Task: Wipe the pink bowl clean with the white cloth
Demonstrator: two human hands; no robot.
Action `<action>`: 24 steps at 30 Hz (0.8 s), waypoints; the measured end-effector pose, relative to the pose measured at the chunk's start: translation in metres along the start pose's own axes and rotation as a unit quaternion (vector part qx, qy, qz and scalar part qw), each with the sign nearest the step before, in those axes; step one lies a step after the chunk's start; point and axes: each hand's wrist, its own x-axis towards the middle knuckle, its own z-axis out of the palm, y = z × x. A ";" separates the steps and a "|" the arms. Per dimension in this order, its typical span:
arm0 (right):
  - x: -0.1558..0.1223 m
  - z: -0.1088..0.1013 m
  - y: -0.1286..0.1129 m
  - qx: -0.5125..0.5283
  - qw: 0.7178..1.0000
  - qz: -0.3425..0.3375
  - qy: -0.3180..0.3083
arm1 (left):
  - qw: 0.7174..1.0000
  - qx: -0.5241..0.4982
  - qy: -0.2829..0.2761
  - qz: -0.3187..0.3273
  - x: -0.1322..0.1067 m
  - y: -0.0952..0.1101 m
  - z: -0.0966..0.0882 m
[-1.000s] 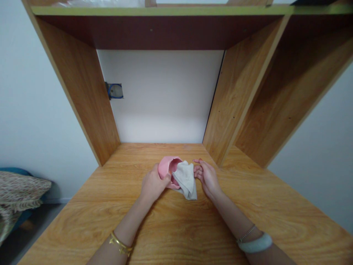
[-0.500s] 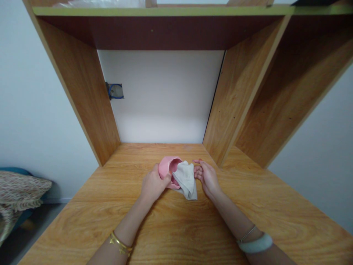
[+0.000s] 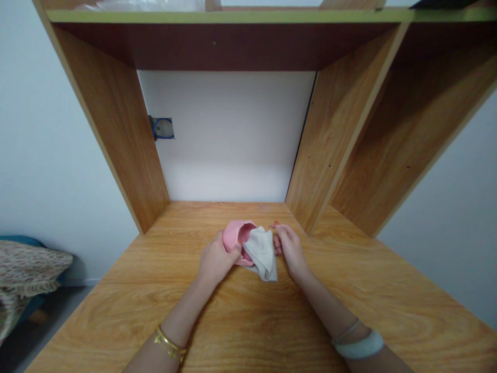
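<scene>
My left hand [image 3: 218, 259] is closed around the side of a pink bowl-like container [image 3: 233, 233], thumb at its rim. The container is tilted so that its mouth faces right. A light grey cloth [image 3: 261, 251] hangs out of that mouth, its lower end down by the wooden tabletop. Close to the right edge of the cloth is my right hand [image 3: 290, 249], its fingers loosely bent and partly apart. I see nothing held in it. Whether its lower fingertips touch the cloth I cannot tell.
Wooden side panels [image 3: 112, 129] and an upright divider [image 3: 341, 124] stand around the tabletop [image 3: 248, 321]. A shelf [image 3: 233, 44] spans overhead. An opening with a blue wire [image 3: 163, 128] is in the white back panel. At far left lies a fringed woven cloth [image 3: 31, 264].
My right hand has turned slightly, and its thumb and forefinger have come closer together. My left hand, the pink container and the grey cloth stay practically where they were.
</scene>
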 end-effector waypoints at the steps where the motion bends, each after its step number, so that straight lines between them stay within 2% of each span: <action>1: -0.001 0.002 0.002 -0.026 0.999 -0.022 -0.003 | 1.000 -0.002 0.001 0.001 0.000 0.000 0.000; 4: -0.002 0.006 0.009 -0.092 0.994 -0.057 -0.017 | 1.000 -0.010 0.004 0.003 0.000 -0.001 0.001; 9: -0.006 0.011 0.016 -0.189 0.981 -0.040 -0.019 | 1.000 -0.005 0.008 0.002 -0.002 0.002 0.000; 16: -0.005 0.012 0.023 -0.155 0.986 -0.003 -0.066 | 0.997 0.041 -0.010 0.059 -0.010 0.009 -0.003; 20: -0.003 0.009 0.026 -0.228 0.971 -0.029 -0.064 | 0.996 0.054 -0.004 0.077 -0.012 0.009 -0.001; 24: -0.008 0.008 0.019 -0.299 0.951 -0.067 -0.049 | 0.996 0.029 0.021 0.086 -0.013 0.007 0.002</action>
